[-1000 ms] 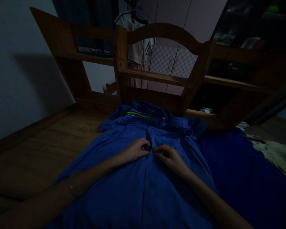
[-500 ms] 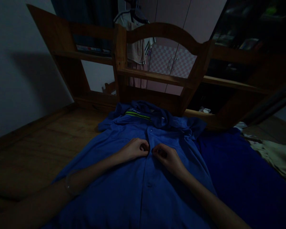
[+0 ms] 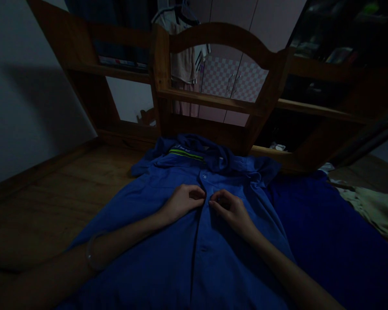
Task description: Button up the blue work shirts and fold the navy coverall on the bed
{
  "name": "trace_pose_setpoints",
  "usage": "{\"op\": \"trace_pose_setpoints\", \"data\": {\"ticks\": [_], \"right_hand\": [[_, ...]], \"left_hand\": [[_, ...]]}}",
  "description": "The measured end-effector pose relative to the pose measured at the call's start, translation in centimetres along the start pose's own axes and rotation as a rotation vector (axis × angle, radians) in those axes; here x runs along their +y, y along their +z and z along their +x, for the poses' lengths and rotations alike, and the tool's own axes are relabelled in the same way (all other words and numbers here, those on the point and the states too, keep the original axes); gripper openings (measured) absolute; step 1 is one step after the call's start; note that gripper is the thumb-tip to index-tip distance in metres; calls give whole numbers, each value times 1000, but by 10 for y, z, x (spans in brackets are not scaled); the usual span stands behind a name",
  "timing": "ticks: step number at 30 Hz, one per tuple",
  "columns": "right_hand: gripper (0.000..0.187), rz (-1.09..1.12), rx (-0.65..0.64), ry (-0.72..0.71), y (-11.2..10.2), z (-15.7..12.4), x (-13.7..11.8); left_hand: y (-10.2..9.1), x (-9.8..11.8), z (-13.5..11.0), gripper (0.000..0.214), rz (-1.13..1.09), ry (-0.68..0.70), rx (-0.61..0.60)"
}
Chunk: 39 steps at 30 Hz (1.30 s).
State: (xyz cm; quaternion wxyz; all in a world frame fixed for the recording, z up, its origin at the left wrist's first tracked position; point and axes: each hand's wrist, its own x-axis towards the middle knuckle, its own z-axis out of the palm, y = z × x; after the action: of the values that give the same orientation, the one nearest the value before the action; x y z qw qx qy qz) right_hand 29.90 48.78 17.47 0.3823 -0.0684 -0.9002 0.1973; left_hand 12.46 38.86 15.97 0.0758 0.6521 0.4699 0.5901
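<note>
A blue button-front shirt (image 3: 168, 254) lies flat on a wooden surface, collar away from me. My left hand (image 3: 181, 201) and my right hand (image 3: 229, 209) meet at the shirt's front placket, just below the top button (image 3: 204, 177). Both hands have their fingers curled and pinched on the fabric edges at the placket. A thin bangle (image 3: 91, 257) circles my left forearm. In this dim light I cannot make out whether a button sits between the fingertips.
A wooden headboard frame (image 3: 213, 43) with rails stands right behind the collar. A darker blue cloth (image 3: 326, 241) lies to the right, with a pale garment (image 3: 371, 211) beyond it. Clothes hang behind the frame (image 3: 184, 64). Bare wood planks (image 3: 51, 202) spread to the left.
Both hands stay pinched at the same spot on the placket, with small finger shifts. The view has tilted slightly.
</note>
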Motion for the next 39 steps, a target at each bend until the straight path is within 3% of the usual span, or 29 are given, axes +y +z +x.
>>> {"op": "trace_pose_setpoints", "data": {"ticks": [10,15,19,25,33,39], "right_hand": [[9,-121,-16,-37,2,0,8],[7,-220,-1,-115,4,-1,1],[8,-259,12,-154,5,-2,0],[10,-279,16,-153,6,-2,1],[11,-264,27,-163,7,-2,-1],[13,-151,31,-85,4,-3,-3]], "left_hand": [[3,-2,5,36,-301,-282,-95],[7,-7,3,34,-168,-198,-32],[10,-9,1,32,-184,-226,30],[13,-5,1,26,-148,-219,85],[13,-8,1,18,-165,-225,69],[12,-3,0,21,-194,-262,98]]}}
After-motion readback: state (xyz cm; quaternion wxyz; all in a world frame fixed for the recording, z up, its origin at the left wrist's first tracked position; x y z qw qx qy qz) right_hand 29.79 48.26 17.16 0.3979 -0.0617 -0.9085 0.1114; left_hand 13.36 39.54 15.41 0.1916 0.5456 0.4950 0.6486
